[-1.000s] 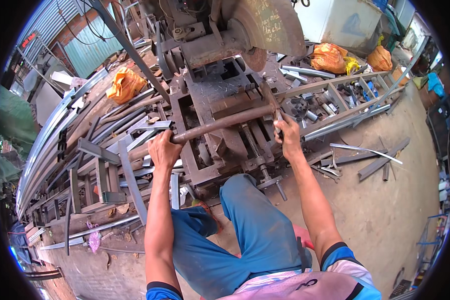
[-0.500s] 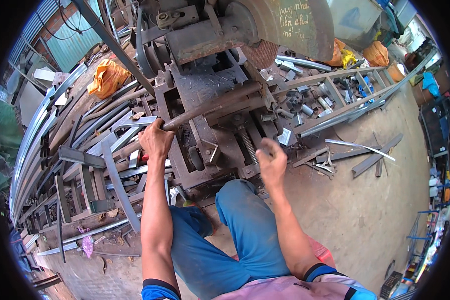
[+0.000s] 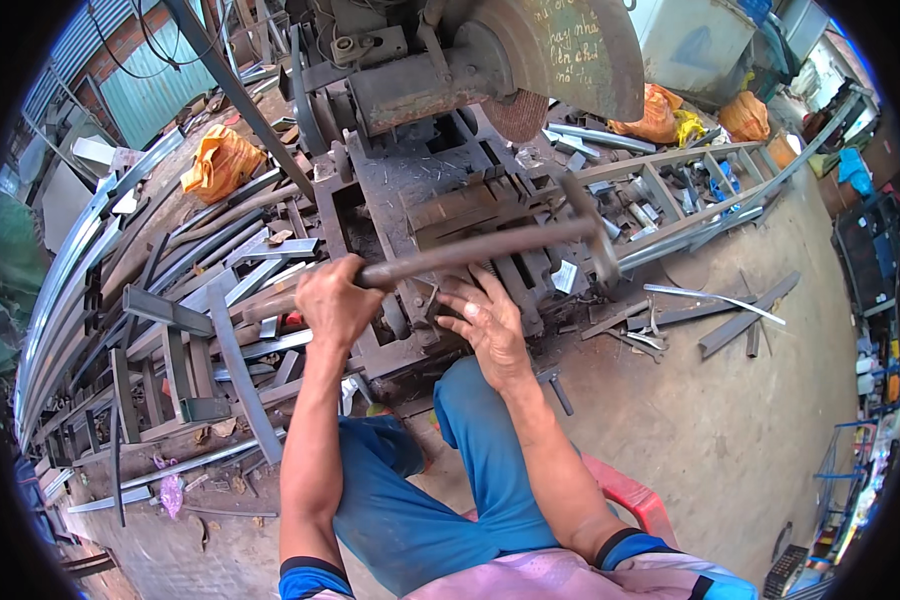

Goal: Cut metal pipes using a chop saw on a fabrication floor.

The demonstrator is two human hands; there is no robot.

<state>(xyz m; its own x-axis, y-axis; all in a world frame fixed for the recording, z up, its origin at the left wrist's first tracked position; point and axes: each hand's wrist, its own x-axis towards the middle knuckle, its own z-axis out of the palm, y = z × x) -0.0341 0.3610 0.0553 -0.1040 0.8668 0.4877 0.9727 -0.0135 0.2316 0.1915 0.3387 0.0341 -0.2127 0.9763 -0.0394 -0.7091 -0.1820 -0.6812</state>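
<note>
My left hand (image 3: pixel 332 302) is closed around the left end of a long, rusty round steel bar (image 3: pixel 480 252). The bar slants up to the right across the vise, and a crosspiece (image 3: pixel 594 235) shows at its far end. Below the bar, my right hand (image 3: pixel 485 330) has its fingers apart, palm partly turned up, by the vise's screw. Whether its fingertips touch the machine I cannot tell. The rusty vise (image 3: pixel 470 212) sits on the base of a cut-off saw, under the guarded abrasive disc (image 3: pixel 518 115).
Steel offcuts and a bent flat strip (image 3: pixel 242 370) crowd the left. A ladder-like steel frame (image 3: pixel 660 185) lies at the right, with angle bars (image 3: pixel 750 315) on the floor near it. An orange sack (image 3: pixel 222 162) rests far left; a red plastic stool (image 3: pixel 625 495) is beneath me.
The bar has come off the vise and nearer to me, its crosspiece now showing. My left hand moved slightly down and right with it; my right hand moved left under the bar.
</note>
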